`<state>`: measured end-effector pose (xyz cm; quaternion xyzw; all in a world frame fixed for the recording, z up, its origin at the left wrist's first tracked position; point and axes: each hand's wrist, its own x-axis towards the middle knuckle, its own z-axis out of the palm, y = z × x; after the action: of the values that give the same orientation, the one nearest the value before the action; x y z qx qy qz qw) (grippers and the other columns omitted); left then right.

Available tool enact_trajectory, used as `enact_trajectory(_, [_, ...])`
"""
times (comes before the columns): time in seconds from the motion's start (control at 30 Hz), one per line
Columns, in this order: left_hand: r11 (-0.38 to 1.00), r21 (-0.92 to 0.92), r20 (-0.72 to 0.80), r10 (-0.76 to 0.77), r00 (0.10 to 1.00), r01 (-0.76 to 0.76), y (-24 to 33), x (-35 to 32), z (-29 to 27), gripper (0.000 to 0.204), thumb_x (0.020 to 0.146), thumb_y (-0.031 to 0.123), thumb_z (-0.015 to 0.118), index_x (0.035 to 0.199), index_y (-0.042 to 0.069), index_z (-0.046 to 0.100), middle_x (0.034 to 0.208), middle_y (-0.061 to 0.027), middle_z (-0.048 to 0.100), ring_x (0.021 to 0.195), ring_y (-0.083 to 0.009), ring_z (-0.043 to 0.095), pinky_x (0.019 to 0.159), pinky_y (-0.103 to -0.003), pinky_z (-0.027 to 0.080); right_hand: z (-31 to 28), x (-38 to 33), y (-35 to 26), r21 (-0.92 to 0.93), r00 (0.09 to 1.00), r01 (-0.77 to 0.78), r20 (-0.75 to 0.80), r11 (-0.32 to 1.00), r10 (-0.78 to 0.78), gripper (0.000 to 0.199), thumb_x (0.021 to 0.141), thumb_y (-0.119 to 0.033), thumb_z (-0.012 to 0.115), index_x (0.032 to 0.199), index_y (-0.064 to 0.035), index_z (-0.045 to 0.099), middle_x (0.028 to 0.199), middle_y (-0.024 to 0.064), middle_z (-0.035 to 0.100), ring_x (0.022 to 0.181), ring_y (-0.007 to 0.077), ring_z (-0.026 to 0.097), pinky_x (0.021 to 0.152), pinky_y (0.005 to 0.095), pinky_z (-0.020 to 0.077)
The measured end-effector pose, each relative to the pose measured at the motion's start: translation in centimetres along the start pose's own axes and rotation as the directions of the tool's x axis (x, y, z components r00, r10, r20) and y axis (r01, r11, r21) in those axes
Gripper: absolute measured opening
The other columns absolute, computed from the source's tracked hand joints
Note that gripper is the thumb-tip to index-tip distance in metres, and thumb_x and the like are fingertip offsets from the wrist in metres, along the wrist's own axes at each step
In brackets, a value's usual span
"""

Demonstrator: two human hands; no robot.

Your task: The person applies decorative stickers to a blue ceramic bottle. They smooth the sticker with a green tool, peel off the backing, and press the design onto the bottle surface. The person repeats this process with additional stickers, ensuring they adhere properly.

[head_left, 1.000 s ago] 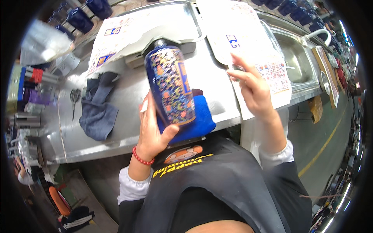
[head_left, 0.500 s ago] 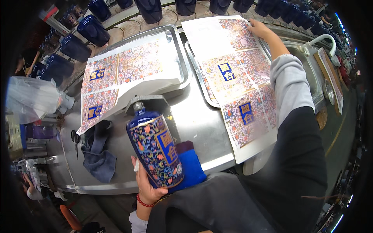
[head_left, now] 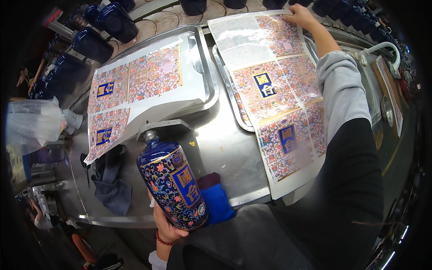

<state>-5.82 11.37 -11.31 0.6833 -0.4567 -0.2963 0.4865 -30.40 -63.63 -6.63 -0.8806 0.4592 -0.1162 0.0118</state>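
Observation:
My left hand grips a dark blue bottle low down, its fingers mostly hidden behind. The bottle is tilted, neck pointing away, and its front carries a floral pattern with a blue and gold panel. My right hand pinches the far right corner of a printed floral transfer sheet. That sheet lies over a metal tray, its near end hanging past the tray. Glossy ripples show on the blank far part of the sheet.
Another printed sheet droops over a left tray. An angled metal stand is just beyond the bottle neck. Nearby are a grey cloth, a blue cloth, a water basin with a white tap, and several blue bottles.
The bottle sits slightly farther left in view, still in my left hand. My right hand's thumb now shows over the sheet's corner, and the sheet's far part looks more rippled. The whole view has shifted a little.

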Motion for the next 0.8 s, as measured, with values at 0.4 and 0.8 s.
enact_trajectory(0.4, [0.992,-0.124,0.017,0.026,1.000,-0.024,1.5,1.4,0.7,0.131,0.072,0.077,0.073,0.154,-0.010,0.022,0.150,-0.0245,0.042,0.131,-0.0337,0.054,0.109,-0.047,0.046,0.5,-0.2,1.6,-0.109,0.923,0.337,-0.157,0.935,-0.351,0.024,0.076,-0.027,0.074,0.082,-0.0043,0.070,0.092,0.0176,0.065,0.093,0.0390,0.062,0.081,0.0488,0.0497])
enact_trajectory(0.8, [0.988,-0.152,-0.003,0.006,1.000,-0.006,1.7,1.6,0.9,0.133,0.069,0.078,0.076,0.154,-0.010,0.022,0.146,-0.0242,0.048,0.129,-0.0331,0.056,0.108,-0.046,0.047,-1.1,-1.9,-2.6,-0.207,0.944,0.291,-0.096,0.934,-0.315,0.031,0.083,-0.031,0.072,0.092,-0.0013,0.073,0.101,0.0217,0.065,0.100,0.0406,0.062,0.087,0.0494,0.0507])
